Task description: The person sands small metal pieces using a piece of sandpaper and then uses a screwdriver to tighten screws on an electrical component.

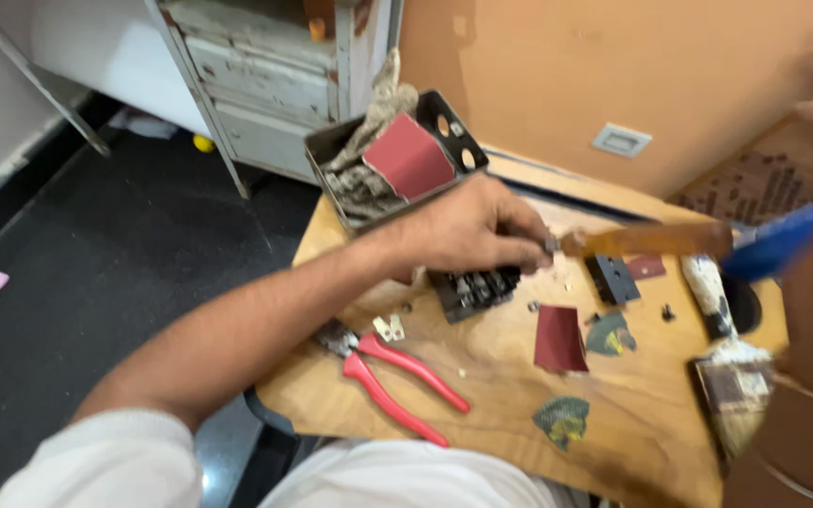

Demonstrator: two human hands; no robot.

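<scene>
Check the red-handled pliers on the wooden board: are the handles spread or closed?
Spread. The pliers lie flat on the board, untouched, their two red handles diverging toward the near edge.

Surface (510,395): wood w/ visible grain, smooth, slight sheen. Pliers (397,376): dull metal head, glossy red plastic grips. Box (331,155): grey metal, matt, w/ crumpled cloth (378,113) in it. Red sheet (559,339): matt, prob. sandpaper, rough-looking. Screwdriver (651,240): amber plastic handle, blurred. Brush (731,376): paint-crusted bristles. Wall (557,75): matt orange paint.
</scene>
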